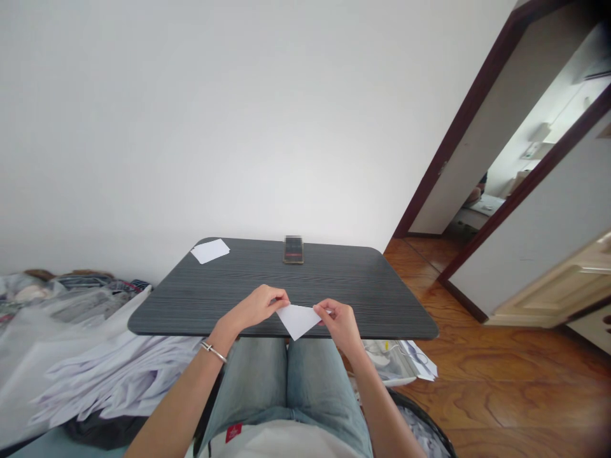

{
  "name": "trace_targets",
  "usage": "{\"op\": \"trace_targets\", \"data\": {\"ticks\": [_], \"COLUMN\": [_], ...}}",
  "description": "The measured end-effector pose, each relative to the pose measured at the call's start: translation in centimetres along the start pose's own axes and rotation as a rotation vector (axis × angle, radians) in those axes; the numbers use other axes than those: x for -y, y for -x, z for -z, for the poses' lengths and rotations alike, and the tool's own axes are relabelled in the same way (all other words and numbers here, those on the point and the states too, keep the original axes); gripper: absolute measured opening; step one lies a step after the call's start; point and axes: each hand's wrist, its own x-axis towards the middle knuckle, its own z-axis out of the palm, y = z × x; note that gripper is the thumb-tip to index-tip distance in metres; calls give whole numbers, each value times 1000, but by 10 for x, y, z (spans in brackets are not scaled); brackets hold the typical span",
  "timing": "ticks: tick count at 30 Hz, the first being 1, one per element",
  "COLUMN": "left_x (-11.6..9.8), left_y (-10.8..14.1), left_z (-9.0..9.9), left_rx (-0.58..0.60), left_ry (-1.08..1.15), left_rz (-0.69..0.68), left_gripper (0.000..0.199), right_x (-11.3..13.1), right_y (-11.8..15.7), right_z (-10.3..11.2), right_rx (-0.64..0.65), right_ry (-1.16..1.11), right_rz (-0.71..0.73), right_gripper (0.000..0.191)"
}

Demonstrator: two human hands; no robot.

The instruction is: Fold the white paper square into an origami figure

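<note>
A small piece of white paper (296, 320) is stretched between my two hands over the table's near edge, with one corner pointing down toward my lap. My left hand (261, 306) pinches its upper left corner between thumb and fingers. At the upper right corner, my right hand (340, 319) pinches the paper in the same way. A bit of pink or red shows by the right fingers; I cannot make out what it is. White sheets of paper (210, 250) lie at the table's far left corner.
The dark table (248, 267) stands against a white wall. A phone-like dark object (293, 249) is at its back edge. Crumpled white cloth (128, 375) lies at the left. A white tray (394, 366) and a black-rimmed basket (424, 423) sit below at the right, near the wooden floor.
</note>
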Motion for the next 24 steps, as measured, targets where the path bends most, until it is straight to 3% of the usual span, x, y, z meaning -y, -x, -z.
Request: {"op": "trace_targets", "data": {"ticks": [6,12,18,24], "left_x": [-11,-18,-20,-22], "left_y": [-4,-9,-6,-6], "left_z": [-10,-22,-12,-8], "left_rx": [-52,-68,-33,-21], "left_ry": [-77,-29,151,181], "left_rz": [-51,-2,39,81], "left_gripper": [20,22,18,18], "right_x": [-3,1,0,0], "right_y": [-4,-4,-4,-4], "right_z": [-10,-17,-5,-1], "right_rx": [-10,7,23,11], "right_ry": [-38,-53,-190,-268], "right_rz": [-12,8,-48,-48], "right_gripper": [23,23,23,32]}}
